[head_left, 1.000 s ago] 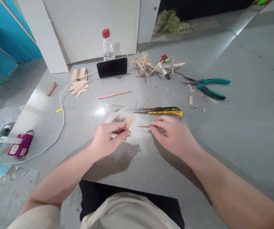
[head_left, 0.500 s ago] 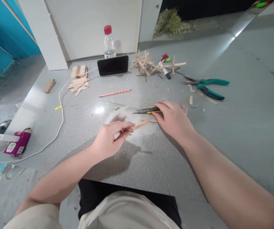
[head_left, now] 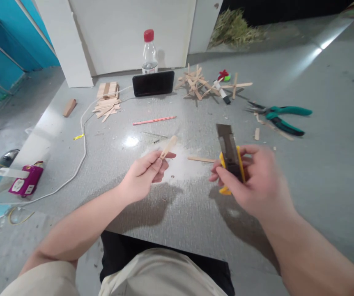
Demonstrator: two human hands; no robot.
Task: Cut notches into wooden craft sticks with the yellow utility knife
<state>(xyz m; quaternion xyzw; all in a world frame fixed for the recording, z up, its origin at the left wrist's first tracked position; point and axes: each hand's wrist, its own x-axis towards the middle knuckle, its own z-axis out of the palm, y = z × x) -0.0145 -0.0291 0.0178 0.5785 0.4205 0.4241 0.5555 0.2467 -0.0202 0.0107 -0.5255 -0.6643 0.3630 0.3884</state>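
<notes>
Between the thumb and fingers of my left hand point(head_left: 144, 172) is a wooden craft stick point(head_left: 168, 147), tilted up and to the right; a small slot or hole seems to show near my fingertips. My right hand point(head_left: 254, 181) is closed around a yellow and black utility knife point(head_left: 231, 152), raised off the table with its blade end pointing away from me. That hand is slightly blurred. Between the two hands a second craft stick point(head_left: 201, 159) lies flat on the table, its right end close to my right fingers.
Farther back lie a pink pencil point(head_left: 154, 121), stacked craft sticks point(head_left: 107, 91), a phone point(head_left: 153, 84) before a bottle point(head_left: 150, 51), crossed-stick pieces point(head_left: 197, 82), a marker point(head_left: 221, 91) and green-handled pliers point(head_left: 283, 115). A white cable point(head_left: 83, 152) runs along the left to a purple power socket point(head_left: 26, 181).
My right hand has picked the utility knife up off the table and drawn it nearer, turning it upright. My left hand has turned its craft stick to point more upward.
</notes>
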